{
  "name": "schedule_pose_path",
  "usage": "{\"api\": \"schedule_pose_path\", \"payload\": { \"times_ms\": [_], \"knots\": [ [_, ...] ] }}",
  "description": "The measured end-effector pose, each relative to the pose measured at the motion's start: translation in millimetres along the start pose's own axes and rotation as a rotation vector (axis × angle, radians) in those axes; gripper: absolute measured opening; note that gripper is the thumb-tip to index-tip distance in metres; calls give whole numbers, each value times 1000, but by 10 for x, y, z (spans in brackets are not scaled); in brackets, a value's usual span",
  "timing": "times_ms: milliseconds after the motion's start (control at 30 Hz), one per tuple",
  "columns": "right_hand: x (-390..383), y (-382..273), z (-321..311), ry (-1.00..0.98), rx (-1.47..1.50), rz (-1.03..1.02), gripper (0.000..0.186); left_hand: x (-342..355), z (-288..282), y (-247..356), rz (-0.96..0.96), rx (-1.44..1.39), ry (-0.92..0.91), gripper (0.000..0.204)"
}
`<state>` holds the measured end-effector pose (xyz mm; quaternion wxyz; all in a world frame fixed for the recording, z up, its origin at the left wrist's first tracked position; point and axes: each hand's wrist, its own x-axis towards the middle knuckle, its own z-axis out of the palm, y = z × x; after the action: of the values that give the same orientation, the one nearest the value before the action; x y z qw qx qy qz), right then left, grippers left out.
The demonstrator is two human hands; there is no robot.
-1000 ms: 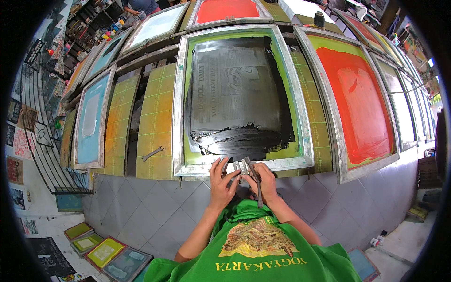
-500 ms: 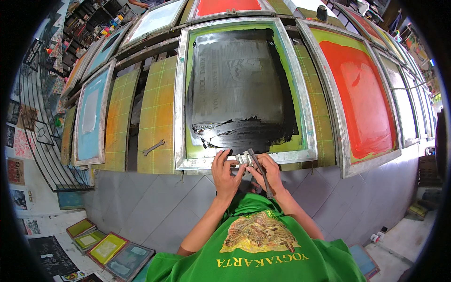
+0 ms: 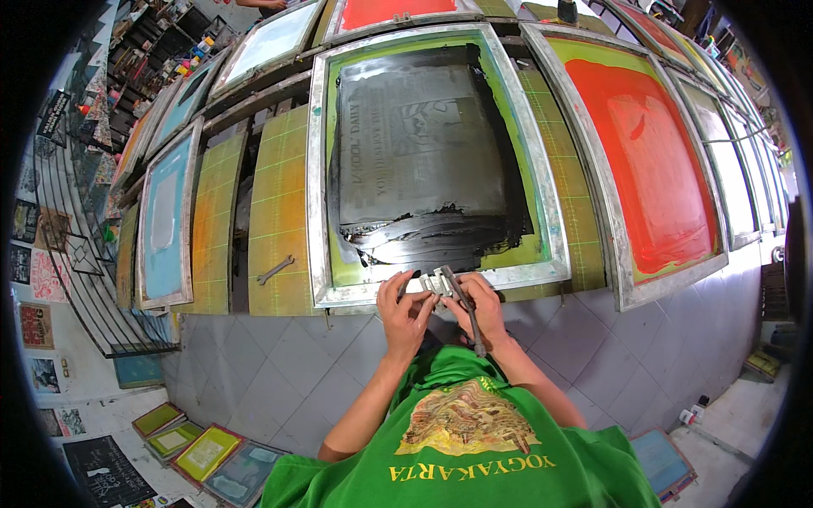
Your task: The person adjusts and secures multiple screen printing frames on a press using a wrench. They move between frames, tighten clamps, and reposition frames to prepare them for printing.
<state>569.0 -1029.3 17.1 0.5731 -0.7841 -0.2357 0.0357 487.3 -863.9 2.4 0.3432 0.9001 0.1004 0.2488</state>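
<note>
My left hand [image 3: 401, 315] is at the near rail of a metal-framed printing screen [image 3: 356, 295]. Its fingers bend over the rail, and thumb and fingertips close on a small silvery metal fitting [image 3: 437, 282] there. My right hand [image 3: 478, 308] is closed beside it, with a long dark metal tool [image 3: 474, 322] in its grip. The tool runs from the fitting toward my shirt; its working end cannot be made out. My fingers hide the fitting's lower part. Thick black ink [image 3: 432, 233] covers much of the green mesh, pooled toward the near side.
An open-ended wrench [image 3: 276, 268] lies on the board [image 3: 284, 169] left of the screen. A screen with red ink [image 3: 635, 152] stands to the right, a blue one [image 3: 166, 216] to the left. Several small frames [image 3: 203, 453] rest at lower left. Another person's arm [image 3: 264, 4] shows at the far edge.
My view has shifted slightly, moving the screens within the picture. The dark tool's near end has swung a little to the left. Both hands stay at the fitting.
</note>
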Motion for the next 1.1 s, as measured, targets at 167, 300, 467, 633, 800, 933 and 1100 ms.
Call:
{"api": "schedule_pose_path", "payload": {
  "times_ms": [167,300,467,633,800,933,1100],
  "knots": [
    [-29,69,53,19,79,52,19,30,51,60,-56,6,21,27],
    [0,-13,-26,-4,66,39,18,35,-38,96,51,63,-39,25],
    [-26,46,60,34,2,-16,17,18,-26,25,61,35,-32,22],
    [-34,87,57,-13,88,55,19,10,68,46,-27,-5,55,20],
    [12,31,5,-19,56,-28,18,36,110,74,-55,26,68,27],
    [-6,-63,15,31,-2,-35,16,6,51,31,-14,25,27,30],
    [-51,34,74,24,-5,-19,16,1,-9,13,48,15,-6,27]
  ]
}}
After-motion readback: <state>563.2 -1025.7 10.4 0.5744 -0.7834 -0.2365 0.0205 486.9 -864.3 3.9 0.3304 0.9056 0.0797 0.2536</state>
